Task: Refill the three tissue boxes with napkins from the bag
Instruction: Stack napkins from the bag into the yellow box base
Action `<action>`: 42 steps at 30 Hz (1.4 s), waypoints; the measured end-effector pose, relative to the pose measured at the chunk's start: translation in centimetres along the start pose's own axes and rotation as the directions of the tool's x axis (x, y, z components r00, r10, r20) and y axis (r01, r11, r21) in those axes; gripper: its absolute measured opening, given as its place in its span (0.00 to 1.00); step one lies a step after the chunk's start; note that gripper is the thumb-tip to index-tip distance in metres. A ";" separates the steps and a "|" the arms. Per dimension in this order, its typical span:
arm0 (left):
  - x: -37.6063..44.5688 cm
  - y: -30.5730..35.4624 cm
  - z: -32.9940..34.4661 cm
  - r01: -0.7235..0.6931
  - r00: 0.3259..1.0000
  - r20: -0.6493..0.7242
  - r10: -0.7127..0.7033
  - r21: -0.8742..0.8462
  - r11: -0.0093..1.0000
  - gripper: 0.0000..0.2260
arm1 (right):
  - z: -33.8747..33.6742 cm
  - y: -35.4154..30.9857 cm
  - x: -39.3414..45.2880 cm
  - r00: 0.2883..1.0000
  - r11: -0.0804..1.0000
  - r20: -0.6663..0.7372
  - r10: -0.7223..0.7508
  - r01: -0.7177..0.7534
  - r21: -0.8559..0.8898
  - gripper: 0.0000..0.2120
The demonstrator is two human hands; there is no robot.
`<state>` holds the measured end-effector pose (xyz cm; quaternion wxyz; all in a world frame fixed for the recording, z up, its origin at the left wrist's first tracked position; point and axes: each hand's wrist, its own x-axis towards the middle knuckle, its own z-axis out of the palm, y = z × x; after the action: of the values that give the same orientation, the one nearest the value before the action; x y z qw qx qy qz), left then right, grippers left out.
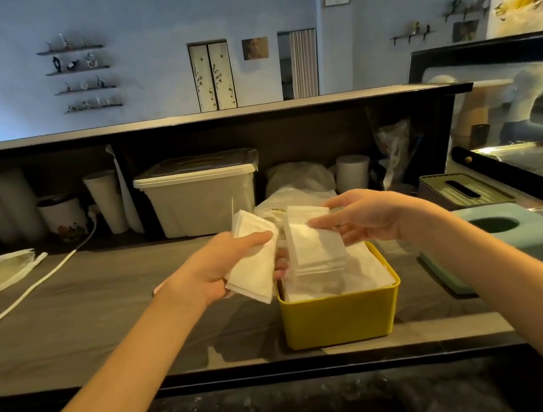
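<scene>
Both hands hold napkins just above the open yellow box (341,314) on the table (85,299), likely splitting one bundle so it fits. The left hand (209,269) curls its grip round one stack (254,270). The right hand (365,219) pinches a thicker stack (315,245), fingers fairly straight, over napkins already inside.

A café service counter (68,301), with stacked paper cups (107,203) beneath.

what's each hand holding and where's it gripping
Left hand grips a napkin stack across its middle; right hand holds a second stack by its upper right edge.
</scene>
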<state>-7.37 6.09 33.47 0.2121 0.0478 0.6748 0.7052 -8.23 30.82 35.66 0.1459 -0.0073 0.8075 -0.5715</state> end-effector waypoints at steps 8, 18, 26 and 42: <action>-0.6 0.0 -0.2 -0.087 0.996 -0.010 0.093 0.260 0.962 0.10 | 2.7 1.6 1.1 0.988 0.932 -0.140 -0.068 0.012 -0.362 0.28; -0.5 0.3 -0.2 -0.066 0.995 -0.065 0.077 0.159 0.985 0.13 | 2.3 0.9 0.3 0.999 1.000 -0.020 0.026 -0.026 0.018 0.27; -0.7 0.1 -0.2 -0.106 0.990 -0.052 0.133 0.353 0.930 0.15 | 3.9 2.5 0.9 0.961 0.853 -0.154 -0.230 0.123 -0.507 0.24; -2.2 0.5 0.1 0.044 0.989 0.123 -0.078 0.256 0.966 0.11 | 2.3 4.1 -0.8 0.885 0.589 0.125 -0.448 0.398 -0.703 0.32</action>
<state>-5.46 5.34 34.44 0.2701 0.1003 0.7448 0.6019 -6.25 30.30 31.34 -0.0350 -0.2358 0.9430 -0.2323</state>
